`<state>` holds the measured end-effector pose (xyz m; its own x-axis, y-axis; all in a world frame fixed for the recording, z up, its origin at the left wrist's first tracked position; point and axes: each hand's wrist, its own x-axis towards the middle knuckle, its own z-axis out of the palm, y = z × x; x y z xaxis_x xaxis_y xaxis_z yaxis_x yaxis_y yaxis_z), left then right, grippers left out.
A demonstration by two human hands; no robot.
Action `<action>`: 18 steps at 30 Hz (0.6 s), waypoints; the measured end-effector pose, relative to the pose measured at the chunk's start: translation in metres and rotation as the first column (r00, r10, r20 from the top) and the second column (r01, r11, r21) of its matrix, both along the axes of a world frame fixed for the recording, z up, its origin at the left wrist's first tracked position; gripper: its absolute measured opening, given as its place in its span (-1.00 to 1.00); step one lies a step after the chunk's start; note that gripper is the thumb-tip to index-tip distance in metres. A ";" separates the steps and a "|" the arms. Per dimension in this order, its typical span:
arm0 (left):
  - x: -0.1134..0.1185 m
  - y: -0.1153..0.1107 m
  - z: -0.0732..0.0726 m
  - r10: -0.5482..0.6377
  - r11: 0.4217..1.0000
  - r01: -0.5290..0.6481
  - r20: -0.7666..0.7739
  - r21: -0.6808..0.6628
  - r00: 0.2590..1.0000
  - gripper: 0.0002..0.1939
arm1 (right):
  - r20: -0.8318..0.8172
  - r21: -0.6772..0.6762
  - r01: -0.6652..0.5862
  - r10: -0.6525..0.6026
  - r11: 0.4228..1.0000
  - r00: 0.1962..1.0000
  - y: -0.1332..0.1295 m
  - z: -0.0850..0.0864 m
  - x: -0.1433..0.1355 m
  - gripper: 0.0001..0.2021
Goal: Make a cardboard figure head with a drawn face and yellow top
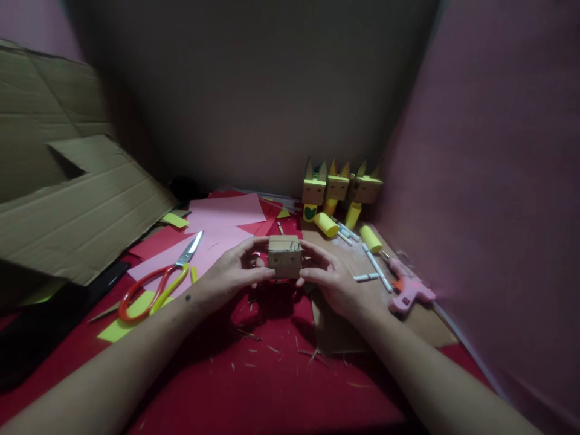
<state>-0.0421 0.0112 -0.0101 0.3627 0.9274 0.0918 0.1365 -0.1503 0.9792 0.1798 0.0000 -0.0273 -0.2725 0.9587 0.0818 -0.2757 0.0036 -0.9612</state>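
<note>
Between my two hands, above the red cloth, is a small cardboard box (285,263) with two dark dots on its front face. My left hand (242,264) grips its left side, thumb in front and fingers behind. On the opposite side my right hand (327,273) pinches the box the same way. Beyond it stand three cardboard-headed figures (313,192) with pointed ears and yellow paper-roll bodies; one body bears a green heart. Red-and-yellow-handled scissors (156,291) lie to the left of my left hand, on sheets of paper.
Pink paper (226,212) and red sheets cover the back left. A large cardboard piece (86,211) leans at left. At right, a pink glue gun (412,290), white sticks (377,269) and yellow paper rolls (371,238) rest on a cardboard sheet (338,329). Scraps litter the red cloth (254,386).
</note>
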 end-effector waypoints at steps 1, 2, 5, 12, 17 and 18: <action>0.000 0.000 0.000 -0.006 1.000 0.006 -0.002 0.004 1.000 -0.41 | 0.009 0.008 0.001 -0.001 1.000 1.000 0.000 0.000 0.000 -0.42; 0.000 0.000 0.000 -0.013 1.000 0.014 -0.005 0.007 1.000 -0.41 | 0.018 0.019 0.004 -0.004 1.000 1.000 0.000 0.000 0.000 -0.43; 0.001 -0.001 0.001 -0.020 1.000 0.020 -0.004 -0.002 1.000 -0.39 | 0.036 0.036 0.021 -0.022 0.999 0.999 0.000 0.000 0.001 -0.45; 0.002 -0.003 0.004 -0.018 1.000 0.018 0.019 -0.005 1.000 -0.38 | 0.052 0.033 0.021 -0.023 0.999 0.998 -0.001 0.002 0.002 -0.38; 0.003 -0.003 0.005 -0.044 0.999 0.044 0.010 -0.004 0.999 -0.38 | 0.098 0.058 0.036 -0.042 0.998 0.994 -0.001 0.004 0.002 -0.32; 0.003 -0.003 0.005 -0.051 0.999 0.051 0.011 -0.005 0.999 -0.37 | 0.108 0.056 0.042 -0.048 0.998 0.993 -0.001 0.004 0.002 -0.31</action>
